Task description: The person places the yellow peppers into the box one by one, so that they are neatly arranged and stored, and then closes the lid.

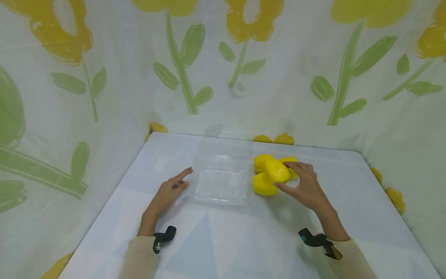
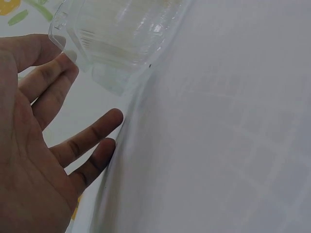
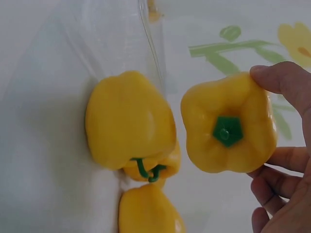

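My right hand holds a yellow toy bell pepper between thumb and fingers. Its green stem base faces the camera in the right wrist view. Beside and below it, three more yellow bell peppers rest grouped on the table, some with green stems. To their left lies an opened clear plastic clamshell box, its lid folded back. Fairly straight, spread fingers bring my left hand to the box's left edge; the tips touch or nearly touch its corner.
A pale, patterned cloth covers the table. Flower-printed fabric hangs along the back and sides, close to the table edges. Each wrist wears a black camera mount.
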### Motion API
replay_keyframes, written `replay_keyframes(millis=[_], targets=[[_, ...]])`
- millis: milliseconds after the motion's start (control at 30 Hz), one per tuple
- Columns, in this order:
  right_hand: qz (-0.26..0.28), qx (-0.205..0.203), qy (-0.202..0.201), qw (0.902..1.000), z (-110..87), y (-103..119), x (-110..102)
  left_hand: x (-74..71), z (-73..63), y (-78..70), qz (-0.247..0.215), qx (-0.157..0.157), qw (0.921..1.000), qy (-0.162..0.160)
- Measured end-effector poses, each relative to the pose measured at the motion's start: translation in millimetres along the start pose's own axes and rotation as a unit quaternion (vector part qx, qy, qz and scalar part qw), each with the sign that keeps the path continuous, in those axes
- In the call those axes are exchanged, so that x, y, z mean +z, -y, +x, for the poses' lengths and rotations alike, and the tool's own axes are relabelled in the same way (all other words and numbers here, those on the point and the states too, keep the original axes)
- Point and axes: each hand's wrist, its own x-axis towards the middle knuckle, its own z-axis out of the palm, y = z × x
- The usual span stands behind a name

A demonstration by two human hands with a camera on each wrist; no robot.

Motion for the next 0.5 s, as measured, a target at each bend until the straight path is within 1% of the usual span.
replay_keyframes(millis=[233, 500], targets=[[0.014, -0.019, 0.017, 0.9996, 11.4, 8.8, 7.2, 0.0, -0.5, -2.0, 0.015, -0.007, 0.9999, -0.002], [0.024, -0.037, 0.038, 0.9983, 26.0, 20.2, 14.9, -1.7, -3.0, -8.3, 0.01, -0.017, 0.9998, -0.001]])
